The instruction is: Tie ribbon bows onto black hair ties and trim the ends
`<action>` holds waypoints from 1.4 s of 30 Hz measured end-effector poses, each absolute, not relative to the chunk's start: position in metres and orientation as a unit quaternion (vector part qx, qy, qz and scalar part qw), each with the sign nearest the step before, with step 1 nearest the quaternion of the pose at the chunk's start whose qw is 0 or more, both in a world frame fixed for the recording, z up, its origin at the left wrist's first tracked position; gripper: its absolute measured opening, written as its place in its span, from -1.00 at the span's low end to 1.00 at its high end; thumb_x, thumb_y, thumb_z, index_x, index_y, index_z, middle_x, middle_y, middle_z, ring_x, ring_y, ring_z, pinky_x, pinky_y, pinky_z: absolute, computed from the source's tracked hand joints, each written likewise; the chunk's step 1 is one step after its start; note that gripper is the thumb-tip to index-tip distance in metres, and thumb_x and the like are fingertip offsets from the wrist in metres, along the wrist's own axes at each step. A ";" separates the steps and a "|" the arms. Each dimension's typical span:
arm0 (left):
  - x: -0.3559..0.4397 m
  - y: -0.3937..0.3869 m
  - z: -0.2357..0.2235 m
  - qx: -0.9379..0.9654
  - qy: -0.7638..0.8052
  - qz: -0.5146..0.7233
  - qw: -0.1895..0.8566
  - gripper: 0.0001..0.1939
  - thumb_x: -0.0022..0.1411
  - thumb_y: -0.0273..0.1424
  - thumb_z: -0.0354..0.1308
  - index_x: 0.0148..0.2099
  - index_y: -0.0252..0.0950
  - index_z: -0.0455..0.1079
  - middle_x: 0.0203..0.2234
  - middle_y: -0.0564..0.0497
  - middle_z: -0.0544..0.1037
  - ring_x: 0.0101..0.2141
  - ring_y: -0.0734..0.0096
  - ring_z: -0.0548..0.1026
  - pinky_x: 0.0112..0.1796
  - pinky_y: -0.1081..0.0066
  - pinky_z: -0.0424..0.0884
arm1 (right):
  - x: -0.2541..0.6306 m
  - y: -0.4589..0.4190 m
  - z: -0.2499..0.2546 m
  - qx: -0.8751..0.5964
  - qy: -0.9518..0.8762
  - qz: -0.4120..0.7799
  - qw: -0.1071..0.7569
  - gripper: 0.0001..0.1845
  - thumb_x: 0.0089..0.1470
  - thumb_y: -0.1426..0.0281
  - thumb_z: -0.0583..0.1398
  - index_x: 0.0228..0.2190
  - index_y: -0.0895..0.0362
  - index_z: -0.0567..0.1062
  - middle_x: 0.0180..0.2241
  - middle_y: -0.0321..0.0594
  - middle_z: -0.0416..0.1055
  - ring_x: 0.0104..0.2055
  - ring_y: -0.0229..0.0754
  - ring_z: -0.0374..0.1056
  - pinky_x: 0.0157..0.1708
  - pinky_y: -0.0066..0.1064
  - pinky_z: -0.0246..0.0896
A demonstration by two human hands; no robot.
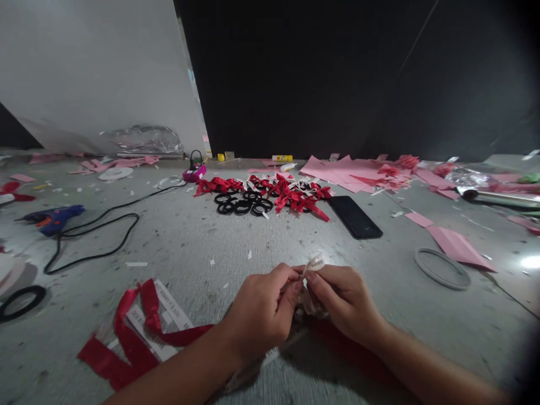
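A white printed ribbon (315, 262) is pinched between thumb and fingers by both hands, which are brought close together above the grey floor (189, 247) in the near middle of the view. The left hand (268, 306) is closed narrowly on it from one side, and the right hand (348, 298) is closed on it from the other — a short end is left standing up above the fingertips, while loose white folds are seen hanging below. How the ribbon is looped between the hands cannot be told, since much of it is hidden

Beside the left forearm, a red ribbon (130, 343) is laid in loose bends, with white strips (174, 305) lettered "BEST WISHES FOR YOU" placed among it. Farther out, red bows (295, 197) are heaped behind and beside a cluster of black rings (242, 206). A black phone (355, 217) is set just right of the heap — tilted slightly on the floor — and pink paper (337, 170) is spread behind it. At the left, a blue glue gun (57, 218) is laid on its side near a looped black cord (130, 225)
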State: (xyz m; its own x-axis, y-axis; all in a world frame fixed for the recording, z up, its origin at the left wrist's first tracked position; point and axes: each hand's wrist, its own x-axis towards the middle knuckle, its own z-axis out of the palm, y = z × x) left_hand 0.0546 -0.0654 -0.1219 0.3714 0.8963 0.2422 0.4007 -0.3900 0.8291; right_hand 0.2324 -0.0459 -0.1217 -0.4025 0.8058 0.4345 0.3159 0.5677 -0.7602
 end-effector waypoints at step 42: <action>0.059 -0.062 -0.126 0.587 0.429 0.450 0.519 -0.68 0.32 -0.22 0.05 -0.16 -0.35 0.51 -0.50 0.00 0.48 -0.48 0.48 0.38 -0.39 0.47 0.34 | 0.233 -0.042 -0.121 -0.446 -0.744 0.309 0.390 -0.72 0.19 0.22 0.16 -0.41 0.16 0.51 -0.47 -0.22 0.45 -0.45 -0.26 0.30 -0.46 -0.43 0.14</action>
State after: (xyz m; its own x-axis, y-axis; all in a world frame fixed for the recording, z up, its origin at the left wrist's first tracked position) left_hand 0.0594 -0.0623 -0.1265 0.2277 0.9702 0.0828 0.0354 -0.0932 0.9950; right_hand 0.2327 -0.0422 -0.1209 -0.2974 0.9049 0.3045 0.4235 0.4108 -0.8074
